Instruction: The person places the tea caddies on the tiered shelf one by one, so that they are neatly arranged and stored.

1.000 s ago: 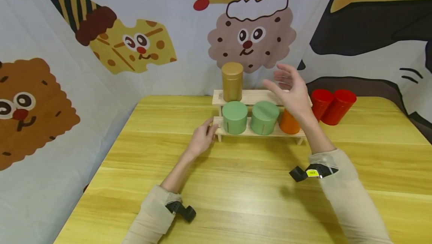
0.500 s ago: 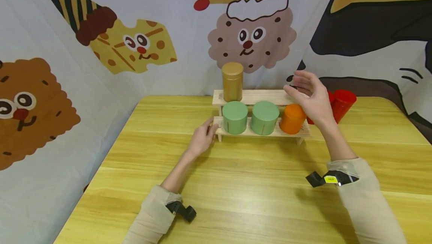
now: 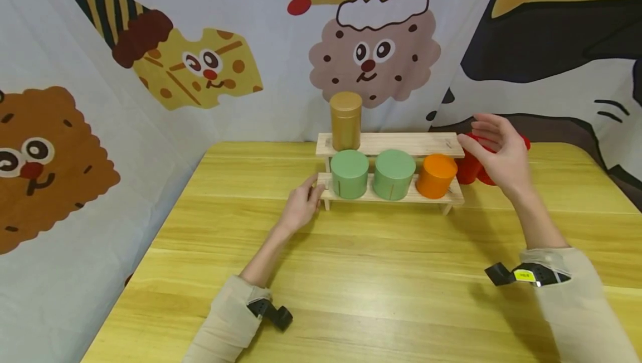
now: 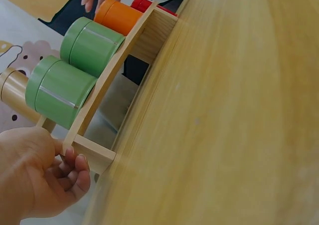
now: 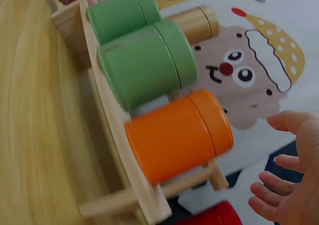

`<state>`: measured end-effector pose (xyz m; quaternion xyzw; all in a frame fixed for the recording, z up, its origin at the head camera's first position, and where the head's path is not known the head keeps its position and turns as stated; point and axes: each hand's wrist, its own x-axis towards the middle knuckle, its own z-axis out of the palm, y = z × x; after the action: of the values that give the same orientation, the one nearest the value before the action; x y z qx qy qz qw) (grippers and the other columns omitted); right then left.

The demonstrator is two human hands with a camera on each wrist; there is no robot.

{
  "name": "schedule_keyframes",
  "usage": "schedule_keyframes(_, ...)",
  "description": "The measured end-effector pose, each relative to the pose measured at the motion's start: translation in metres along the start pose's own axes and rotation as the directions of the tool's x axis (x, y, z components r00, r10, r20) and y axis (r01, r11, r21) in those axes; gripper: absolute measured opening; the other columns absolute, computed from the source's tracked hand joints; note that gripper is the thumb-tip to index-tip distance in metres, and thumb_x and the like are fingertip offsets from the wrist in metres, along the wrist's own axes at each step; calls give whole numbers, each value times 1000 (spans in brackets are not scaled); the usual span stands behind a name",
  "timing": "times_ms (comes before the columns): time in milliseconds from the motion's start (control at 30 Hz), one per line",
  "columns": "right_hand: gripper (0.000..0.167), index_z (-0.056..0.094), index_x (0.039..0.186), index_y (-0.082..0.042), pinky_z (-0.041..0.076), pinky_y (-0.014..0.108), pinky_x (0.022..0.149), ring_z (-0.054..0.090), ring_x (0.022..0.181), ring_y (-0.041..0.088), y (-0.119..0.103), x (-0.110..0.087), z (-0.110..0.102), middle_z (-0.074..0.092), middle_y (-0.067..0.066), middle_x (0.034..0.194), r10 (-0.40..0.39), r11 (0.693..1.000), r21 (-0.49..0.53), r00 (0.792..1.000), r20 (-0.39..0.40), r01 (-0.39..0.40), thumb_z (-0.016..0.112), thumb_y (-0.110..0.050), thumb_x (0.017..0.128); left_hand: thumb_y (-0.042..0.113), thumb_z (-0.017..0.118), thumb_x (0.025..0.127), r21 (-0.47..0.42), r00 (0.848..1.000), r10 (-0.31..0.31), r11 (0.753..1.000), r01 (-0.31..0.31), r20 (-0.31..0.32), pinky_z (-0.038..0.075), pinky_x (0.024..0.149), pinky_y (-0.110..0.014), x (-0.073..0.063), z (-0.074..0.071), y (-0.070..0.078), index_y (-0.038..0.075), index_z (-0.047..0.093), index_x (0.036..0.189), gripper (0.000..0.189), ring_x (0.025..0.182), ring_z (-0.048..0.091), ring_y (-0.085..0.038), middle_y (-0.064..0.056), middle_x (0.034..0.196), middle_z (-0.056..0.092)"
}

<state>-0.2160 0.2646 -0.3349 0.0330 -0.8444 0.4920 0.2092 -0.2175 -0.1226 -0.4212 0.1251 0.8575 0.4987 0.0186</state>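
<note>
A two-step wooden rack (image 3: pixel 408 144) stands on the table. My left hand (image 3: pixel 300 205) holds the left end of its lower step; in the left wrist view the fingers (image 4: pixel 75 177) curl at the end of the board. Two green canisters (image 3: pixel 349 174) and an orange canister (image 3: pixel 437 176) stand on the lower step. On the upper step's left end is a tall gold canister (image 3: pixel 345 121). Right of the rack, my right hand (image 3: pixel 506 159) is raised with fingers spread and nothing in it, partly hiding two red canisters (image 3: pixel 468 169).
The yellow wood-grain table (image 3: pixel 351 274) stretches in front of the rack. Behind it hangs a white cloth (image 3: pixel 281 73) printed with cartoon snacks. A black wrist camera (image 3: pixel 271 313) sits on each sleeve.
My right hand has moved right and slightly down, from over the rack's right half to the red canisters, uncovering the orange canister. My left hand stays at the rack's left end.
</note>
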Motion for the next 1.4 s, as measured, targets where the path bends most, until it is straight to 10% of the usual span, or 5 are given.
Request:
schedule_keyframes(867,65,37,156,-23,35,25,112,46,124,13,49,-7,-64,44,13,148,165,972,-155,984,-73,-174,66,-33,98,21,46,110,-15,1000,5,1000,-5,4,42,48,-22,0,0,-2,-8,31,153,54,62,58,-26,-16,75,61)
schedule_keyframes(1400,78,25,160,-13,39,37,112,35,135,46,69,5,-65,32,25,157,262,943,-208,965,-25,-261,63,-41,98,22,47,110,-6,1000,4,1000,-4,-1,42,49,-23,1,1,-2,-7,32,153,54,60,58,-26,-18,75,61)
